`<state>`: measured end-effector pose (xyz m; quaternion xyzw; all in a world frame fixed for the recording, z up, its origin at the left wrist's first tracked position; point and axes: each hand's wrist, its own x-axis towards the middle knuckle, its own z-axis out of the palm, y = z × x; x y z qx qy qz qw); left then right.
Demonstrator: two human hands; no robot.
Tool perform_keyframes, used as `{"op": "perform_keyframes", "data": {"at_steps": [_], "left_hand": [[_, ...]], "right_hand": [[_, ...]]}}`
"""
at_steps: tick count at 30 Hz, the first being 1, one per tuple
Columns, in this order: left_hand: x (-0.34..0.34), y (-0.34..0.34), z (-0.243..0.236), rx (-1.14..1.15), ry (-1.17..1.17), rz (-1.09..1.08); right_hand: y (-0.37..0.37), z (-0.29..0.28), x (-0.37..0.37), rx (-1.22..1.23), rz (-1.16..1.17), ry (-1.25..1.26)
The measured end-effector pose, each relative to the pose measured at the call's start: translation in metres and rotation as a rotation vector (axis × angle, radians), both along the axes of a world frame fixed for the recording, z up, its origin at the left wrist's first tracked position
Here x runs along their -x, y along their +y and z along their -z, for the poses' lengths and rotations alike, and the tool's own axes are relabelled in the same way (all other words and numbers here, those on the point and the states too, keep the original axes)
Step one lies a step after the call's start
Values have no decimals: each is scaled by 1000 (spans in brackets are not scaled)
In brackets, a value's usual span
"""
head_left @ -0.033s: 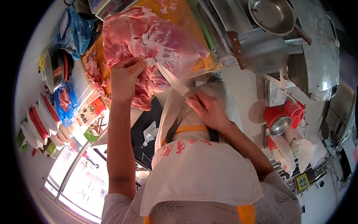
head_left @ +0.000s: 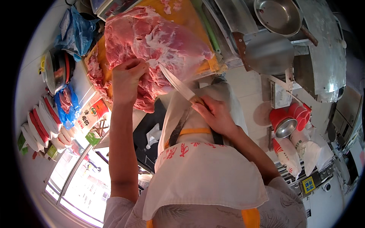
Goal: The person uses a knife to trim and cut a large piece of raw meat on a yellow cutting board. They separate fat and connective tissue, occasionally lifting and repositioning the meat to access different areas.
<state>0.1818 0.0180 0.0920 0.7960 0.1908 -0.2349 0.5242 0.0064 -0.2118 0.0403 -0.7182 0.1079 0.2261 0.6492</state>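
A large slab of raw pink-red meat (head_left: 163, 40) with white membrane lies on the orange-yellow cutting board (head_left: 192, 17). My left hand (head_left: 130, 75) is closed at the near edge of the slab, fingertips pinched on a loose edge of the meat. My right hand (head_left: 216, 114) grips a knife (head_left: 178, 84) by its handle. The long narrow blade slants up and left, its tip touching or just over the meat beside my left fingers. Small meat trimmings (head_left: 95, 70) sit along the board's left side.
Right of the board are a wide-bladed cleaver (head_left: 270, 53) and a steel pan (head_left: 279, 17). Red buckets (head_left: 298, 112) and white sacks (head_left: 287, 155) stand lower right. On the left hang a blue plastic bag (head_left: 81, 30) and lids (head_left: 55, 72). A white apron (head_left: 201, 178) covers my front.
The knife and my right hand have shifted very slightly, with a little more of the handle end showing. My left hand and the meat look almost the same.
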Motion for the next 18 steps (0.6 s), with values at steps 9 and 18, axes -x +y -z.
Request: {"op": "perform_keyframes", "data": {"at_steps": [9,18], "left_hand": [[1,5,-3,94,51,-82],[-2,7,-15,109,84,-176]], "right_hand": [[9,11,-14,-43,149,36],[-4,-2,0,-30,-4,6]]}}
